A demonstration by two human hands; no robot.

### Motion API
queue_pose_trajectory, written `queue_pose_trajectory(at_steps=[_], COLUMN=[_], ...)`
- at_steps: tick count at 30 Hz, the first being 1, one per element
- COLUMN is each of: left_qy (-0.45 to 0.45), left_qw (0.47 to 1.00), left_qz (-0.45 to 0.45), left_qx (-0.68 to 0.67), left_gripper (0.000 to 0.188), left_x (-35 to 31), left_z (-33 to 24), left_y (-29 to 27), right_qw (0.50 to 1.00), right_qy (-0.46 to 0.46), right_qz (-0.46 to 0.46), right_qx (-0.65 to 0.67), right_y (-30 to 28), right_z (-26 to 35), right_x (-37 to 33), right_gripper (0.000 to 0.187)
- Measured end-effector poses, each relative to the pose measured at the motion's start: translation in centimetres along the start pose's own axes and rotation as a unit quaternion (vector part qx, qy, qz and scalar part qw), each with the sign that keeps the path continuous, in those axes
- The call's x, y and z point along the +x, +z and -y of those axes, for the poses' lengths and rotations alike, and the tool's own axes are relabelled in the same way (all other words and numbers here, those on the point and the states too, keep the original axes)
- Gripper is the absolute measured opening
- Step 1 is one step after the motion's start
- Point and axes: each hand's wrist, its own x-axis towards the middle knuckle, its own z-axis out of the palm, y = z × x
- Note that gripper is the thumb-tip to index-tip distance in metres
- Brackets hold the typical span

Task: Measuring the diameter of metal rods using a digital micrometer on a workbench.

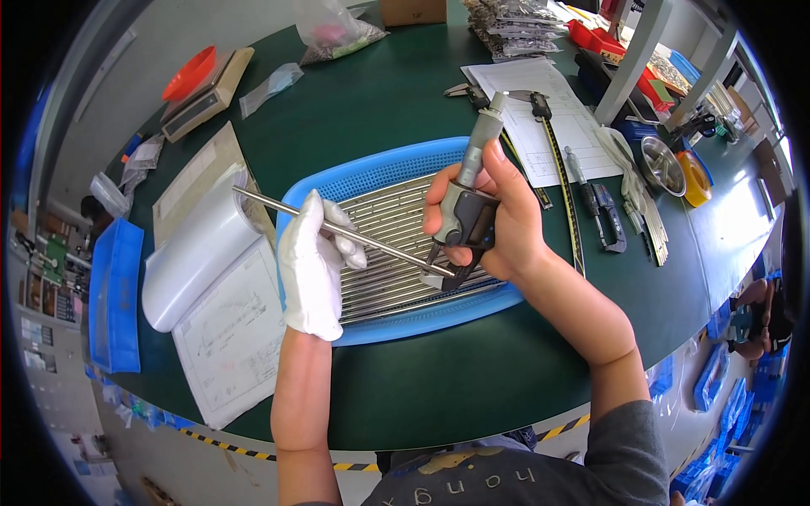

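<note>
In a white glove, my left hand [310, 268] is closed round a slim metal rod [371, 244], which slants down to the right. My bare right hand [509, 211] grips a grey and black digital micrometer [466, 196], its thimble pointing up and away. The rod's right end lies at the micrometer's frame; whether the jaws touch it I cannot tell. Beneath both hands is a blue perforated basket [337, 181] with many similar metal rods [384, 291] lying side by side in it.
Two calipers [541, 105] lie on paper sheets at the right, near a second micrometer [601, 211] and a metal bowl [663, 165]. At left are drawings [232, 329], a blue tray [116, 295] and a scale [207, 93]. Bagged parts [515, 29] sit at the back.
</note>
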Motion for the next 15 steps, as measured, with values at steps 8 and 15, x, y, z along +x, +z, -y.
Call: queue_pose_trajectory(at_steps=[8,15], left_qy=[-0.013,-0.012], left_qw=[1.0,0.998], left_qz=[0.027,0.052], left_qx=[0.009,0.029], left_gripper=[0.034,0.035], left_x=[-0.27,-0.23], left_z=[-0.27,0.05], left_y=[0.35,0.31], right_qw=[0.999,0.999], right_qy=[0.003,0.005], right_qz=[0.012,0.018], right_qx=[0.05,0.042], right_y=[-0.26,-0.34], right_z=[-0.17,0.13], right_x=[0.2,0.1], right_gripper=[0.064,0.063])
